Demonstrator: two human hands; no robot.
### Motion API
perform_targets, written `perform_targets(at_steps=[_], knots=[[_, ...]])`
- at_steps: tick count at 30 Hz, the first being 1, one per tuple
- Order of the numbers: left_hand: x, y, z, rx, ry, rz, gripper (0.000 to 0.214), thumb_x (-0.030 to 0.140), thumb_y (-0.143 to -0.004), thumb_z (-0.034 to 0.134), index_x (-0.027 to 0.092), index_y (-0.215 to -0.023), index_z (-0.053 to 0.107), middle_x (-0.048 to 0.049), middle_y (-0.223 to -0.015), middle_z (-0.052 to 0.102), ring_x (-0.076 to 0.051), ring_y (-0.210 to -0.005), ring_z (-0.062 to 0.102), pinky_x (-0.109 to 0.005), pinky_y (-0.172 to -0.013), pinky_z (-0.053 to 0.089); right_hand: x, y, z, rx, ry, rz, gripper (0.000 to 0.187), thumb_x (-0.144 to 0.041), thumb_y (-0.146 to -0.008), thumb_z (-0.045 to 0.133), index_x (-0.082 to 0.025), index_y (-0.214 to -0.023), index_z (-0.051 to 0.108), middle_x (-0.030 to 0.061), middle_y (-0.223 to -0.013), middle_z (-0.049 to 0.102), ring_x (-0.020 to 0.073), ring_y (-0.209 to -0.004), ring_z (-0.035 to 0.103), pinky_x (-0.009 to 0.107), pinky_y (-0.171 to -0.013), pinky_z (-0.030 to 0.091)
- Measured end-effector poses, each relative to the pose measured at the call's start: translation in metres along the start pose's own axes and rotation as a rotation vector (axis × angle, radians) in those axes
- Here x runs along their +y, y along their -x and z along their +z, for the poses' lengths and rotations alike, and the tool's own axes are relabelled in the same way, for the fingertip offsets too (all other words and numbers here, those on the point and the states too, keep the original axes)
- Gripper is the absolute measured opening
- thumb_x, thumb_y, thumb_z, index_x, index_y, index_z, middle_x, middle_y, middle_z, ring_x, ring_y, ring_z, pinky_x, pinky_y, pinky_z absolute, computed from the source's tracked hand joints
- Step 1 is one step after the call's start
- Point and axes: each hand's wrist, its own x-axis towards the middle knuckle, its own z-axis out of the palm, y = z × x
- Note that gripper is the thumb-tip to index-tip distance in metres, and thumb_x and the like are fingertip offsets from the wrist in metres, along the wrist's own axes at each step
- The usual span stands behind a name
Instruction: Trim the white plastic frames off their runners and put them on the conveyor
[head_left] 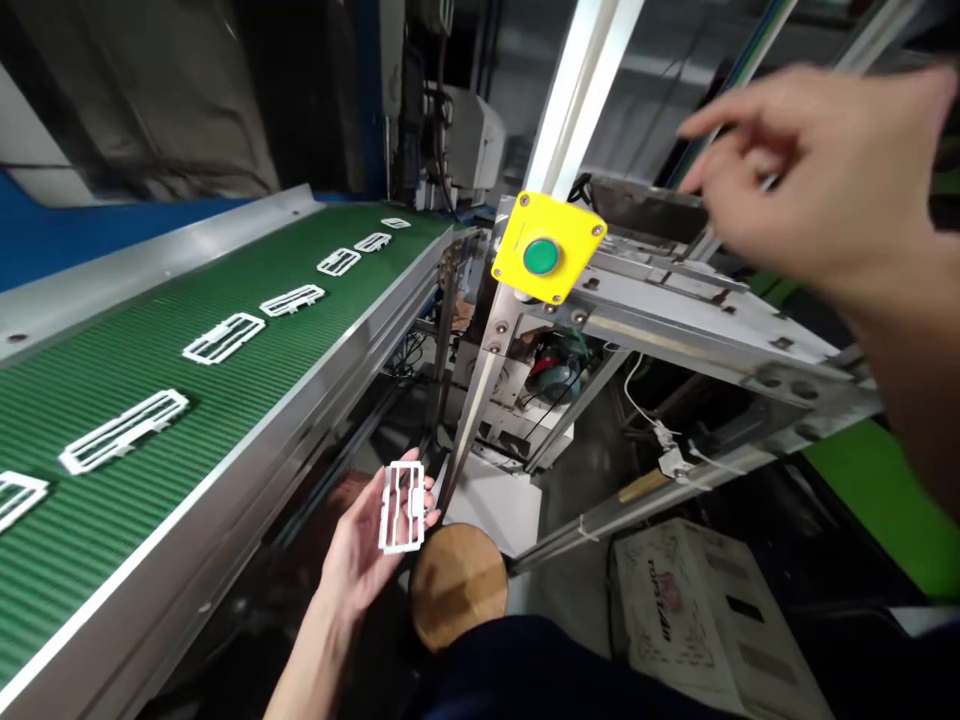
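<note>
Low in the middle, my left hand [365,545] holds a thin white plastic frame [403,507] with long slots; it lies across the palm, fingers behind it and their tips showing at its right edge. Up at the right, my right hand [817,165] is raised and slightly blurred. Its index finger and thumb are apart, the other fingers are partly curled, and no object shows clearly in it. On the green conveyor belt [247,390] at the left, several similar white frames [225,338] lie in a spaced row.
A yellow box with a green push button [541,257] is mounted on an upright metal post [570,90]. Right of it runs a metal machine frame [697,350]. Below are a round wooden stool top [459,588] and a pale printed box [697,610]. A metal rail [300,425] edges the belt.
</note>
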Motion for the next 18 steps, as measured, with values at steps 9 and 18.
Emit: perform_targets(at_steps=[9,18], knots=[[-0.016,-0.022,0.100,-0.104,0.137,-0.013,0.032,0.027,-0.097,0.038,0.014,-0.118,0.058,-0.0121,-0.095,0.068,-0.022,-0.084,0.067,-0.032,-0.071,0.057,-0.142,0.136,0.041,-0.233,-0.007,-0.590,0.031,-0.025,-0.092,0.045,-0.009,-0.114,0.059,0.0167,-0.112,0.065,0.0241,-0.104,0.062,0.032,-0.072,0.059],[-0.014,-0.029,0.023,0.176,-0.245,0.205,0.029,0.031,-0.057,0.077,0.019,-0.046,0.053,-0.0056,-0.097,0.069,-0.036,-0.131,0.034,-0.050,-0.108,0.027,-0.038,0.052,-0.012,-0.041,0.292,-0.155,0.038,-0.017,-0.097,0.024,-0.010,-0.113,0.057,0.0036,-0.065,0.064,0.0098,-0.047,0.053,0.023,-0.043,0.039]])
